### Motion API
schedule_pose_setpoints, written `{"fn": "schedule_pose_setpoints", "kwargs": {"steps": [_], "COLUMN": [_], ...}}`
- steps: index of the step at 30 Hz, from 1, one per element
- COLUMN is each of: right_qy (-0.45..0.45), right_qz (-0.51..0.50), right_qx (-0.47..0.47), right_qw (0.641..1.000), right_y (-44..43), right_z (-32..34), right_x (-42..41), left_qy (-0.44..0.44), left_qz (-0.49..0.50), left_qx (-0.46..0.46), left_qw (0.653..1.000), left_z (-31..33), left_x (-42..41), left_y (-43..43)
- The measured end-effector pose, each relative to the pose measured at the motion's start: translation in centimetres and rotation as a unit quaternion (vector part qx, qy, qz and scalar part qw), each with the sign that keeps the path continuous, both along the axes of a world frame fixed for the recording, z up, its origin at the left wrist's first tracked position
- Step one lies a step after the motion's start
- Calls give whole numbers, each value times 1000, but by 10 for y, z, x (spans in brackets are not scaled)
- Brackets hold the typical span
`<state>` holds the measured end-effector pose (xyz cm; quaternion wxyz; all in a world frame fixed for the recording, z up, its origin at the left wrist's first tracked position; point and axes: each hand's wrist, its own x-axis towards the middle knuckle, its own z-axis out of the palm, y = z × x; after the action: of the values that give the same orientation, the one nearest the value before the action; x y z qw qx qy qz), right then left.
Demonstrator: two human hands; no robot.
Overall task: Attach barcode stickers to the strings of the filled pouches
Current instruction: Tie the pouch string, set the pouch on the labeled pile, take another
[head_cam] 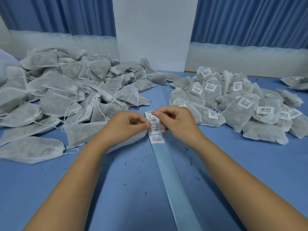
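Pinching grips: left hand (pixel 126 125) nips a pouch string (pixel 147 122), right hand (pixel 176 121) a barcode sticker (pixel 149 112), fingers curled above the strip (pixel 156 138).

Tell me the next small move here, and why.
Probably peel a sticker off the strip and fold it round the string: the left hand pinches the string of a pouch over the strip, and the right hand pinches at a sticker.

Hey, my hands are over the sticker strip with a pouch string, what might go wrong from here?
The left hand pinches a thin white string right above the strip of white barcode stickers; it may catch a neighbouring label. The right hand pinches the top sticker, which could fold onto itself crooked. Dark plant crumbs on the blue table may foul the adhesive.
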<state>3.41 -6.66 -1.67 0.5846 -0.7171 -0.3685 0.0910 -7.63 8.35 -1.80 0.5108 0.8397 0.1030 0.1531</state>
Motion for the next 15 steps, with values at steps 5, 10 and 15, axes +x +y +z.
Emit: {"fn": "schedule_pose_setpoints", "kwargs": {"steps": [5,10,15], "right_qy": [-34,-119,-188], "right_qz": [-76,-42,-8], "right_qx": [28,3,-58], "right_qw": [996,992,981], "right_y": [-3,0,1], "right_z": [-7,-16,-15], "right_x": [2,-9,-16], "left_qy": [-4,-66,-70], "left_qz": [-61,6,56], "left_qx": [-72,-216,-53], "left_qw": [996,974,995], "left_z": [8,10,5], "left_x": [-3,0,2], "left_y": [-7,-10,-5]}}
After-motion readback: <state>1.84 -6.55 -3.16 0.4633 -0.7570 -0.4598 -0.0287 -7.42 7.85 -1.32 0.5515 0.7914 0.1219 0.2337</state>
